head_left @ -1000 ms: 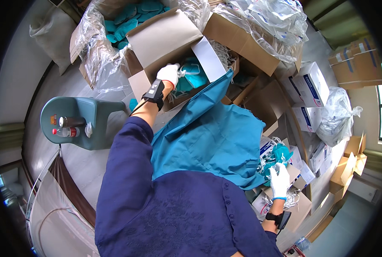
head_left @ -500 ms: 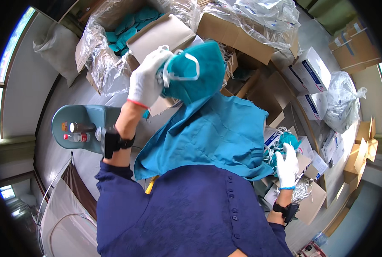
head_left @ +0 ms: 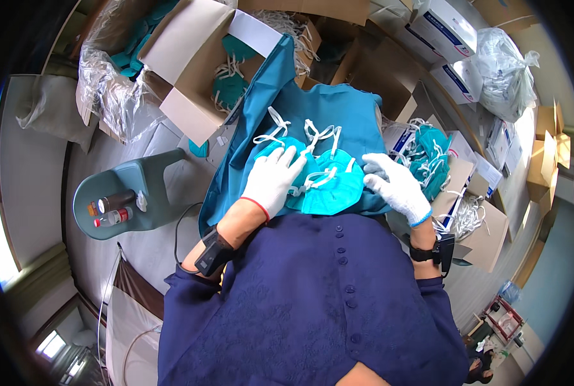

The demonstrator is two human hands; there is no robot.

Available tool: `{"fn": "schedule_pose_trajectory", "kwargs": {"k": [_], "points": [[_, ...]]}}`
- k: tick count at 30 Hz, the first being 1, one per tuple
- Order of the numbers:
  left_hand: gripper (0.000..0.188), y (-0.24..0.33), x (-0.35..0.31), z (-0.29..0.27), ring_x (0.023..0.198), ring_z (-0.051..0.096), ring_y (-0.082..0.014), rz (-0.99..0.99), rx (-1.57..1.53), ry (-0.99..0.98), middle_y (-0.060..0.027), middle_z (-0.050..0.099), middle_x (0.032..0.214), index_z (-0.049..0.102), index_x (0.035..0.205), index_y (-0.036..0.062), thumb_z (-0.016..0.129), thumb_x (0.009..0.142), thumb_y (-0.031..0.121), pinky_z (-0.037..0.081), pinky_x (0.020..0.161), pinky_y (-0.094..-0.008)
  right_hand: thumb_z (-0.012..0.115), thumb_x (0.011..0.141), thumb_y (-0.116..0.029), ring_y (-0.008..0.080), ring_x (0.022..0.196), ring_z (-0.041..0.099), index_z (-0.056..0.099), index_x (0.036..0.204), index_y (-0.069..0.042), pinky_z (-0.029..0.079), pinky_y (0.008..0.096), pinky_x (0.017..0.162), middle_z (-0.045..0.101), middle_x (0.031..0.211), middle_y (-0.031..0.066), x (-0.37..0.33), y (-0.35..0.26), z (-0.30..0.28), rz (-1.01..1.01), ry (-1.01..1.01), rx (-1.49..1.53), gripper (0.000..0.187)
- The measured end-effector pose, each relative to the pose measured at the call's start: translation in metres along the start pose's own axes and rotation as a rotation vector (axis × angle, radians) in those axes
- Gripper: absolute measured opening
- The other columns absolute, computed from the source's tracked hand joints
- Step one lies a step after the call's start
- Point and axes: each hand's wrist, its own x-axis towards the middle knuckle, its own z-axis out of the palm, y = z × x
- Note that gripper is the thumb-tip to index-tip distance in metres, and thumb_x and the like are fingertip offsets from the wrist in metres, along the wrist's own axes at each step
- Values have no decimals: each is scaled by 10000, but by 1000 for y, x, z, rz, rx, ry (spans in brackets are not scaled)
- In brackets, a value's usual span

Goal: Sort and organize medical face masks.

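Fingers (head_left: 286,156) of the left hand (head_left: 269,183), white-gloved, lie bent over the top of one teal mask; thumb side hidden, so cannot tell if it's pinched or just pressed. Right hand (head_left: 401,191), also gloved, has fingers loosely curled and part open, nothing visible in them, just beside the right edge of the teal masks (head_left: 333,195); contact unclear. Masks sit together on the teal cloth (head_left: 329,106) over the lap, white straps (head_left: 324,132) sprawling loose on top and past the upper edge. Handling, judged by look: very light, shell semi-stiff but easily dented, probably a bit slick under knit gloves; straps soft, likely to snag or tangle. Best hold: shell rim, thumb under, fingers over, no squeezing the middle. Beyond, right: heap of teal masks (head_left: 430,154) with tangled straps, beside a bunch of white straps (head_left: 470,215). Left: grey-green stool (head_left: 152,199) with a bottle (head_left: 113,218). Farther up: open carton (head_left: 194,118) with more masks inside; far right, stuffed clear bag (head_left: 506,74).
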Motion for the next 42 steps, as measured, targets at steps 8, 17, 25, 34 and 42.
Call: {"fn": "schedule_pose_trajectory", "kwargs": {"k": [8, 17, 25, 34, 42], "points": [[692, 9, -5, -43, 1286, 458, -361, 76, -313, -17, -177, 495, 1360, 531, 1281, 99, 733, 621, 40, 400, 1019, -455, 693, 789, -171, 228, 905, 638, 504, 1357, -125, 535, 330, 785, 594, 1232, 141, -10, -1, 8, -169, -87, -66, 600], [247, 15, 13, -40, 1015, 620, -265, 116, -770, 284, -89, 665, 1059, 713, 931, 71, 762, 705, -15, 501, 855, -361, 798, 693, -174, 305, 1292, 493, 595, 1278, -130, 408, 374, 1060, 504, 1393, 160, -18, -31, 4, -196, 170, -297, 621], [196, 19, 57, -104, 877, 621, -97, -140, -1416, 420, -46, 667, 950, 651, 1039, -8, 688, 892, 115, 507, 804, -254, 665, 925, -175, 25, 571, 535, 673, 968, -3, 448, 178, 480, 608, 729, -14, -9, -97, -14, -219, 492, 389, 178], [218, 39, 68, -96, 798, 589, -61, -209, -1336, 353, -18, 667, 901, 658, 1010, 3, 740, 866, 143, 481, 712, -224, 639, 941, -212, 31, 561, 529, 669, 991, 7, 475, 192, 446, 578, 728, -13, 12, -110, -22, -240, 712, 596, 228], [200, 40, 74, -86, 762, 595, -65, -220, -1582, 312, -7, 663, 854, 672, 974, 6, 743, 861, 154, 480, 713, -219, 616, 959, -222, 28, 557, 525, 672, 1006, 12, 441, 185, 456, 592, 742, -17, 25, -114, -21, -198, 791, 573, 246]]}}
